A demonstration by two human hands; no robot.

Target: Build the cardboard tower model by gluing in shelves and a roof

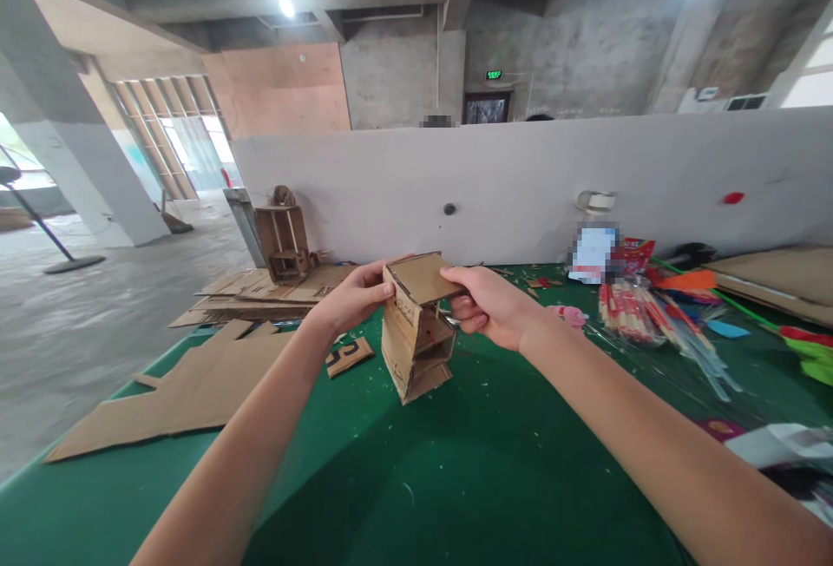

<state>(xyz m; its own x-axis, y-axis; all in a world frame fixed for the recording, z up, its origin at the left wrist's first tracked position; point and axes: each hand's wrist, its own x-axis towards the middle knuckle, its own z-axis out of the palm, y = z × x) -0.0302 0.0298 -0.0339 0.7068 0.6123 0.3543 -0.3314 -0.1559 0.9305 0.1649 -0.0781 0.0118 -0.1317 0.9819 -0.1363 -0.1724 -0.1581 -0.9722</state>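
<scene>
A small cardboard model [416,332], shaped like a little shelf with open compartments, is held tilted above the green table [455,479]. My left hand [355,295] grips its upper left edge with thumb and fingers closed on the card. My right hand [495,304] pinches the flat top flap at the upper right. A small cut cardboard scrap [350,356] lies on the table just below my left wrist.
Flat cardboard sheets [188,392] lie at the table's left end, with a taller cardboard model [283,242] behind them. Bundled sticks and colourful craft materials [657,310] crowd the right side. A grey partition wall [521,184] runs along the back.
</scene>
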